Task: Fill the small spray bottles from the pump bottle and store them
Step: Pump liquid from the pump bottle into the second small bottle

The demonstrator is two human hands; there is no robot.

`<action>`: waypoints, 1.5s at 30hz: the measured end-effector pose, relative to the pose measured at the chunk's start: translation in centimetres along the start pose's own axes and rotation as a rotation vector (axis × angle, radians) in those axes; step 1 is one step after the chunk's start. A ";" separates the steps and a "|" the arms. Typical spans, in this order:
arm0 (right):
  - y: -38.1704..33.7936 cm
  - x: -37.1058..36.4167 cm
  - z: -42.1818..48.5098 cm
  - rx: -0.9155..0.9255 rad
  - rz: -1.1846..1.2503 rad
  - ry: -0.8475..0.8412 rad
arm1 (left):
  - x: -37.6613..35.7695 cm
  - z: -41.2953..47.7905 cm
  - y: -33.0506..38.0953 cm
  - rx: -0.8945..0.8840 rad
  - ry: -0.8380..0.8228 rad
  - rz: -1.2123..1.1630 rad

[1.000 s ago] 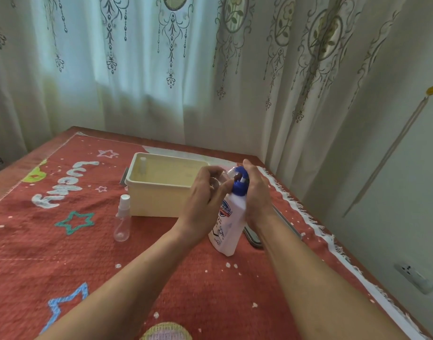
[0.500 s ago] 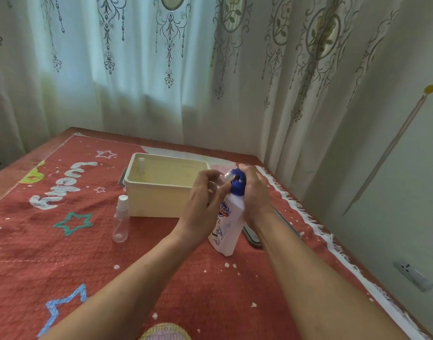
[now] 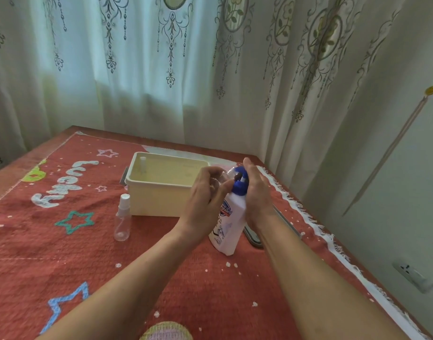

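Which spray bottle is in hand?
The uncapped bottle the left hand holds at the pump bottle's blue head; the capped bottle stands on the mat.

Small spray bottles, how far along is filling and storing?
Done: one small bottle stands in the cream plastic tub. In hand: the left hand holds a clear bottle at the blue nozzle of the white pump bottle, right hand at the pump. Left: a clear white-capped bottle sits on the red mat, seemingly empty.

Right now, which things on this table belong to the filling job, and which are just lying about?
Job: pump bottle, gripped by the right hand; small clear bottle, held by the left hand; standing capped spray bottle; cream bin.
Lying about: grey flat piece; red mat; wall socket.
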State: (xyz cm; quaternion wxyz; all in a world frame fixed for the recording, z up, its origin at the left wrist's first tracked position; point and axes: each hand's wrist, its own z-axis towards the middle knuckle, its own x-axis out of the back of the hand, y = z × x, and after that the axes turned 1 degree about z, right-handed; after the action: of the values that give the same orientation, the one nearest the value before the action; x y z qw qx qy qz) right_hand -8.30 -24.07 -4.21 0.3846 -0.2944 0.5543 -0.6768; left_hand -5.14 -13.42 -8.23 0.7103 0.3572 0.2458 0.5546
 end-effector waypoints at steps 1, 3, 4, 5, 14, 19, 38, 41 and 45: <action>0.0 -0.1 -0.1 0.000 0.002 -0.006 | 0.0 0.0 0.1 -0.003 0.003 0.000; 0.1 0.0 -0.1 -0.001 -0.009 -0.013 | 0.0 0.0 0.2 -0.002 -0.001 -0.008; 0.0 0.0 0.0 -0.003 -0.017 -0.009 | -0.1 -0.1 0.1 0.000 -0.005 -0.010; -0.1 0.0 0.0 -0.008 -0.025 -0.003 | -0.1 -0.1 0.1 0.000 -0.008 -0.007; 0.3 0.2 0.1 0.002 -0.007 -0.024 | 0.1 -0.1 0.2 -0.018 0.020 0.001; 0.0 0.2 0.4 0.005 -0.024 0.008 | -0.1 -0.2 -0.2 -0.002 -0.005 -0.010; 0.2 0.1 0.2 0.016 -0.024 -0.034 | -0.1 0.1 -0.3 -0.021 0.016 -0.005; 0.1 0.3 0.5 0.014 -0.013 -0.014 | -0.2 -0.1 -0.6 -0.013 0.012 -0.015; 0.3 0.2 0.6 0.014 0.003 -0.019 | -0.3 -0.1 -0.5 0.009 0.022 -0.045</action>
State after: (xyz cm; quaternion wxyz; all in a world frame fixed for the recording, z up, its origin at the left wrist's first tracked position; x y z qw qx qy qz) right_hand -7.86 -24.63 -4.34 0.3929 -0.2972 0.5464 -0.6773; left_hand -5.01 -13.77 -8.74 0.7182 0.3487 0.2638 0.5413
